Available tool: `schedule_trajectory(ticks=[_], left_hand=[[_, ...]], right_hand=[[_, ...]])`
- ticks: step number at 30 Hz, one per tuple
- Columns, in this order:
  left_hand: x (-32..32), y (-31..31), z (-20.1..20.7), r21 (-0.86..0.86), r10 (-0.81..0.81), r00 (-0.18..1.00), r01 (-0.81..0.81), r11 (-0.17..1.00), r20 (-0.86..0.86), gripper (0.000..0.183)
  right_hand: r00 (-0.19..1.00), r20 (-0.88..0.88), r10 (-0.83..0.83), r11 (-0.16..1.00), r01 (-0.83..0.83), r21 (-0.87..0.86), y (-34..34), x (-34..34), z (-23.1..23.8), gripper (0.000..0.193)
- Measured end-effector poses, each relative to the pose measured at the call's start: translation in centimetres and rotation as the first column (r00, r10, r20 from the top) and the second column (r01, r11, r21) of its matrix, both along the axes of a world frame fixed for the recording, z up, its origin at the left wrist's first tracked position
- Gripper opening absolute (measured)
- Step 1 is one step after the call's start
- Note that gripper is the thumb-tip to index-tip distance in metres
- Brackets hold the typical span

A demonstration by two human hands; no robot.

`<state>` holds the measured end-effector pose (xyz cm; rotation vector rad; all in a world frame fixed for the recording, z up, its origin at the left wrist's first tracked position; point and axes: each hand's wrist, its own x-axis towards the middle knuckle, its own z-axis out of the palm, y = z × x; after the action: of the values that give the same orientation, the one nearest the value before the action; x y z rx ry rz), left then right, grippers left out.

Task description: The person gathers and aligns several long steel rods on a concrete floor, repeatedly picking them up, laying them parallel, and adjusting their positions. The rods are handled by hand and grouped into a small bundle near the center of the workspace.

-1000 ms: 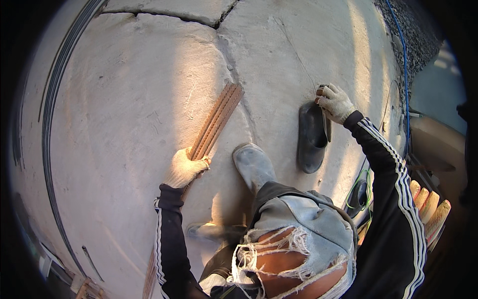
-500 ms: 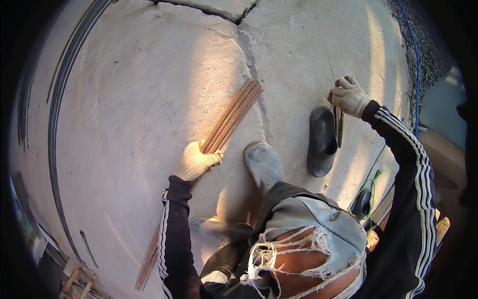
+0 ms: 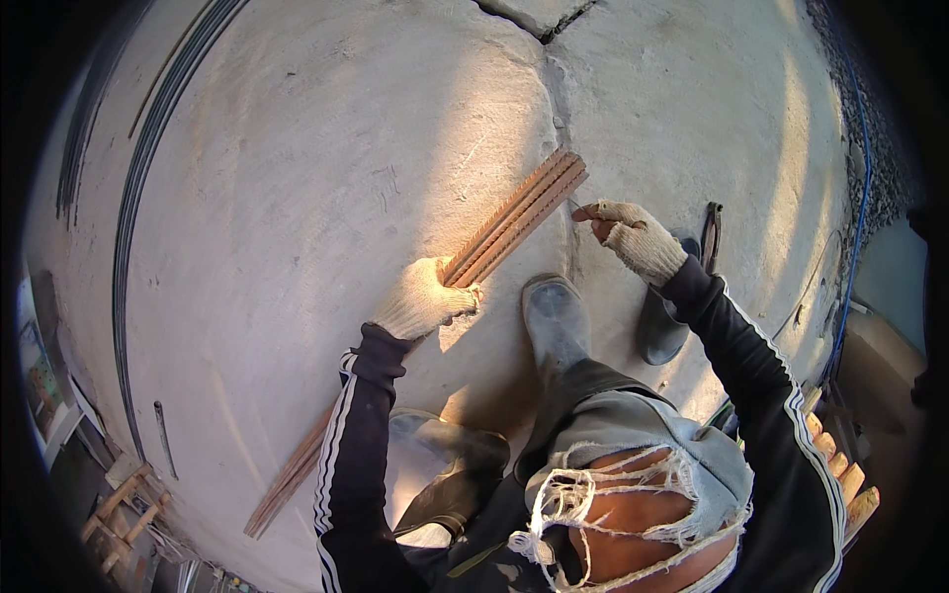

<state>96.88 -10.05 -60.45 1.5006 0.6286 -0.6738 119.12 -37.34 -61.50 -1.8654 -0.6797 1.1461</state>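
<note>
My left hand [image 3: 420, 301], in a cream knit glove, is closed around a bundle of rusty ribbed steel bars [image 3: 524, 212]. The bundle slants from the far middle, under my left forearm, down to the lower left. My right hand [image 3: 638, 237], also gloved with bare fingertips showing, pinches what looks like a thin wire [image 3: 575, 204] just right of the bars' far ends. Beyond my right wrist, a pair of pincers [image 3: 712, 235] lies on the floor. A dark slip-on shoe [image 3: 662, 331] sits beside them, partly hidden by my right forearm.
Long dark bars [image 3: 133, 208] lie along the left side of the concrete floor [image 3: 267, 247]. A crack [image 3: 554, 89] runs down the slab. Blue hose [image 3: 866, 178] and gravel edge the right. Wooden pieces [image 3: 850, 484] stand at lower right, a wooden frame [image 3: 124, 514] at lower left.
My right hand has left the pincers and shoe and come left, close to the bars' far ends. My left hand still grips the bundle. The view has shifted slightly.
</note>
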Motion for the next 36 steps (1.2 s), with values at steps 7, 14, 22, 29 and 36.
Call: schedule_trajectory(ticks=[7, 14, 22, 29, 36], left_hand=[[-0.7, -0.2, -0.5, 0.01, 0.057, 0.998, -0.057, 0.998, 0.037, 0.031], [-0.5, 0.2, -0.9, -0.048, 0.047, 0.999, -0.047, 0.998, 0.003, 0.024], [-0.6, 0.4, -1.9, 0.021, -0.01, 1.0, 0.01, 1.0, -0.012, 0.026], [-0.5, 0.5, -1.2, 0.032, -0.005, 1.0, 0.005, 0.999, -0.001, 0.039], [1.0, 1.4, -0.5, 0.142, 0.069, 0.988, -0.089, 0.986, 0.136, 0.054]], right_hand=[[0.463, -0.871, -0.161, 0.915, 0.401, 0.044, 5.3, -3.9, -6.4, 0.019], [0.402, -0.911, -0.094, 0.884, 0.454, 0.109, 6.7, -4.7, -5.7, 0.031], [0.442, -0.814, -0.377, 0.856, 0.501, -0.124, 10.0, -6.0, -1.5, 0.037], [0.372, -0.836, -0.404, 0.827, 0.539, -0.161, 10.4, -6.2, -2.0, 0.028], [0.382, -0.827, -0.413, 0.826, 0.539, -0.164, 10.4, -6.2, -2.2, 0.025]])
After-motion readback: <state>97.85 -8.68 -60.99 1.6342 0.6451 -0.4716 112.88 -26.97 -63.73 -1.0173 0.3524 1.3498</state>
